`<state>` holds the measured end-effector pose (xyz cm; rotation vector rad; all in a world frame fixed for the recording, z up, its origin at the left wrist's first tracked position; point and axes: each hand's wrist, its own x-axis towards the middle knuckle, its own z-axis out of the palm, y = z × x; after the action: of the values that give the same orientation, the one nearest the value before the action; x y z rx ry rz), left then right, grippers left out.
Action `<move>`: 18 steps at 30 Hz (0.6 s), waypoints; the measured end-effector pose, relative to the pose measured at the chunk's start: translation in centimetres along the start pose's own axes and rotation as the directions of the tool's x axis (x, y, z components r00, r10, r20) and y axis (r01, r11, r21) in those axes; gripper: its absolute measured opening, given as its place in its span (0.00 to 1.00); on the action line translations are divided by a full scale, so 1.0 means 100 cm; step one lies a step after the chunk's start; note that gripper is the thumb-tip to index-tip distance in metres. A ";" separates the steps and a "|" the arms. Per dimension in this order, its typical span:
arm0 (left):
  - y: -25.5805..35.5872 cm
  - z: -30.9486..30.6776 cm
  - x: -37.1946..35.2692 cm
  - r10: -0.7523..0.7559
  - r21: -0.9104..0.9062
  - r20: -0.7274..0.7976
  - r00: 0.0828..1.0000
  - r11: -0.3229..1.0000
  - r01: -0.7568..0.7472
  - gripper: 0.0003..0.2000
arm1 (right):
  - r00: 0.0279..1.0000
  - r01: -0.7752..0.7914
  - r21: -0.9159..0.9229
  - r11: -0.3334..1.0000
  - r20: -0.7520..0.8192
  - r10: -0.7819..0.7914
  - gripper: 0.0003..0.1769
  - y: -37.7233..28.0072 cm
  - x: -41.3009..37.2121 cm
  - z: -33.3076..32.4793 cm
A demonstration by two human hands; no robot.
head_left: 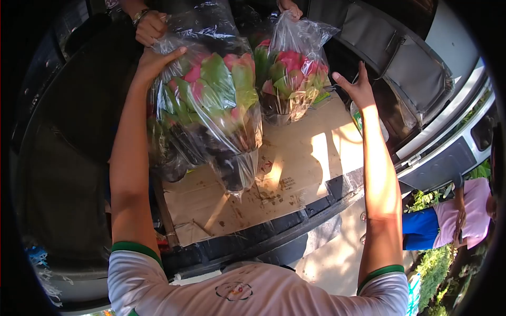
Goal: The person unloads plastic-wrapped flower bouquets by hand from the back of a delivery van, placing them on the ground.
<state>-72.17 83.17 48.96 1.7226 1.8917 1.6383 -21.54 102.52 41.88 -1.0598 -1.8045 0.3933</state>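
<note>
My left hand [154, 62] is at the upper left edge of a large clear plastic bag [205, 89], its thumb stretched out over the plastic; its other fingers are mostly hidden. Inside the bag are potted plants with broad green leaves and pink-red tops. Beside it on the right stands a second wrapped plant [290, 73], smaller in view. To the right of that one, my right hand [359, 88] is raised with thumb and fingers spread, apart from the plants and holding nothing.
Another person's hands grip the plastic: one with a bracelet [152, 27], the other [290, 8] above the smaller plant. Flattened stained cardboard [295, 158] lines the vehicle floor. A grey seat back [395, 58] is at right. Outside, a person in pink [469, 216] stands.
</note>
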 end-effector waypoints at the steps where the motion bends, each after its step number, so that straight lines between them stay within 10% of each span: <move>1: 0.003 -0.003 -0.010 -0.079 -0.056 0.074 0.994 0.995 0.084 0.36 | 0.998 -0.026 -0.041 0.999 0.061 0.028 0.71 0.001 0.008 0.013; 4: 0.005 -0.012 -0.043 -0.233 -0.182 0.228 0.945 0.943 0.277 0.27 | 0.980 0.196 -0.142 0.970 0.048 -0.191 0.68 0.005 0.028 0.061; 9: 0.032 0.004 -0.117 -0.370 -0.248 0.278 0.886 0.864 0.439 0.19 | 0.996 0.080 0.027 0.996 -0.033 -0.079 0.64 0.031 0.022 0.094; 18: 0.080 0.042 -0.224 -0.431 0.000 -0.185 0.883 0.899 0.439 0.17 | 0.994 0.112 0.113 0.987 -0.013 -0.111 0.60 0.063 -0.010 0.063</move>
<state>-56.23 66.88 40.82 1.0693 2.2021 1.6200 -23.73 106.48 34.08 -0.8766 -1.8044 0.4183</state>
